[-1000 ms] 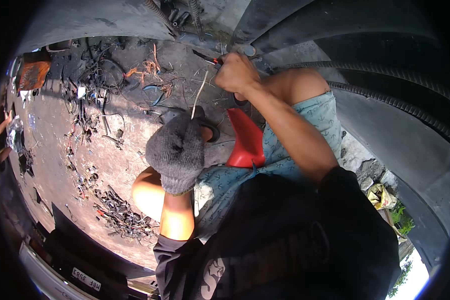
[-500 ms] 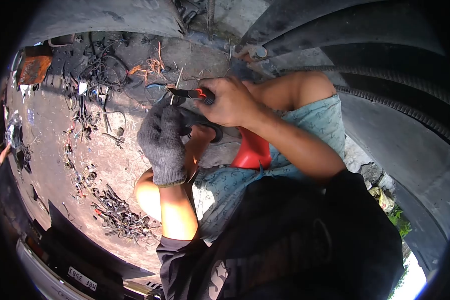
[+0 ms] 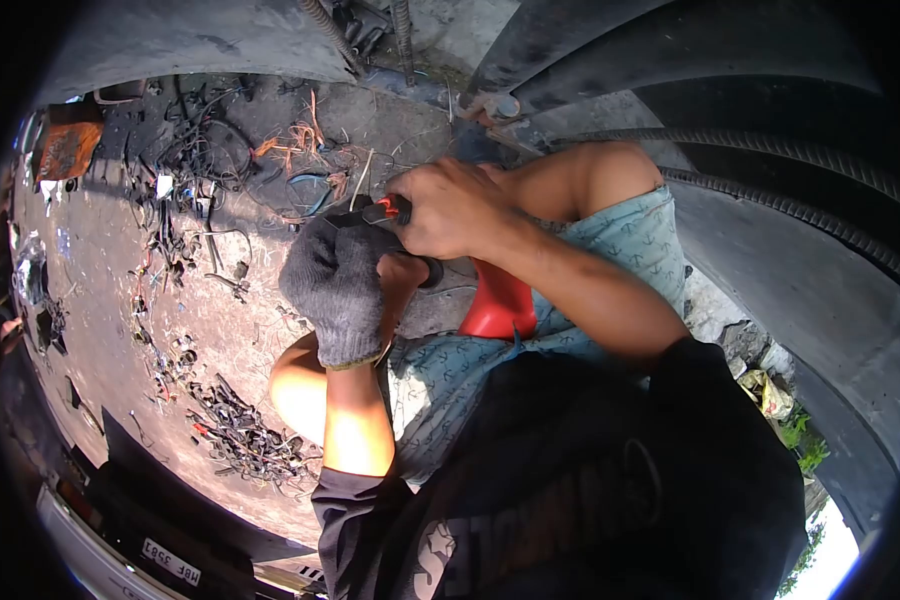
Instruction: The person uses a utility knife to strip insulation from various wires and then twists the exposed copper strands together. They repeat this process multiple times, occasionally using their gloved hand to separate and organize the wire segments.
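My left hand [image 3: 335, 285] wears a grey knit glove, and its fingers are closed around a thin wire. A pale end of the wire [image 3: 362, 178] sticks up beyond the glove. My bare right hand [image 3: 445, 210] grips a utility knife [image 3: 395, 208] with a black and red handle. The knife's dark blade points left and lies close against the wire and the gloved fingers. Whether the blade touches the wire is hard to see. Both hands are together above my foot, in front of my bent knees.
A red object [image 3: 500, 303] stands between my legs. Copper-coloured wire strands [image 3: 300, 140], dark cable scraps [image 3: 200, 150] and a heap of small black pieces [image 3: 245, 430] litter the ground. Ribbed bars [image 3: 770, 150] curve at the right. A licence plate [image 3: 171, 562] shows at lower left.
The knife and right hand have shifted slightly left and down, nearer the glove. The gloved hand has turned, its fingers curled tighter, and the pale wire end tilts more to the right.
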### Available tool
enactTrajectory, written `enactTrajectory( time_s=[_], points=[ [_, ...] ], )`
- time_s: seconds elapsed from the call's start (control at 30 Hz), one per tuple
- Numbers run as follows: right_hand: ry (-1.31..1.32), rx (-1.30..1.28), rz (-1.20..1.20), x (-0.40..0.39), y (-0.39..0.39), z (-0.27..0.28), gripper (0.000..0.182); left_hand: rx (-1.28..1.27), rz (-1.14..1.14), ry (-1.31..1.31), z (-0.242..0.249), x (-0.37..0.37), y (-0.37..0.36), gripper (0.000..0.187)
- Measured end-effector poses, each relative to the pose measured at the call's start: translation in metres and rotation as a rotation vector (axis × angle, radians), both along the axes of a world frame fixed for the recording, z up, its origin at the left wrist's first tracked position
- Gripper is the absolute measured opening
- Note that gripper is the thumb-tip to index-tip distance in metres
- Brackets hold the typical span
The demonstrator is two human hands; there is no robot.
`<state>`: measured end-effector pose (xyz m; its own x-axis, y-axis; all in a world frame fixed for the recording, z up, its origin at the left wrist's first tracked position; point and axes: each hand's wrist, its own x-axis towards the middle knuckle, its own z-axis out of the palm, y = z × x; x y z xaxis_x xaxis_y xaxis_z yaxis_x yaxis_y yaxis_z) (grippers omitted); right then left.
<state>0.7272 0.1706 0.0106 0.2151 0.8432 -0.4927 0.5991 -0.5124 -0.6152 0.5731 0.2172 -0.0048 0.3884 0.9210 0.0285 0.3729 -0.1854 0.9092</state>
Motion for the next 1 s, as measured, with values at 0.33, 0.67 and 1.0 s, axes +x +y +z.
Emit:
enactTrajectory(
  time_s=[0.33,0.67,1.0],
  points=[
    [-0.065,0.151,-0.190,0.024,0.013,-0.046,0.023,0.215,-0.101,0.025,0.026,-0.006,-0.021,0.018],
    [0.071,0.299,-0.298,-0.005,0.010,-0.035,0.025,-0.331,0.239,-0.077,0.015,-0.010,0.011,0.025],
    [0.029,0.177,-0.054,-0.013,0.002,-0.015,0.023,-0.345,0.034,-0.084,-0.003,-0.010,0.007,0.021]
  ],
)
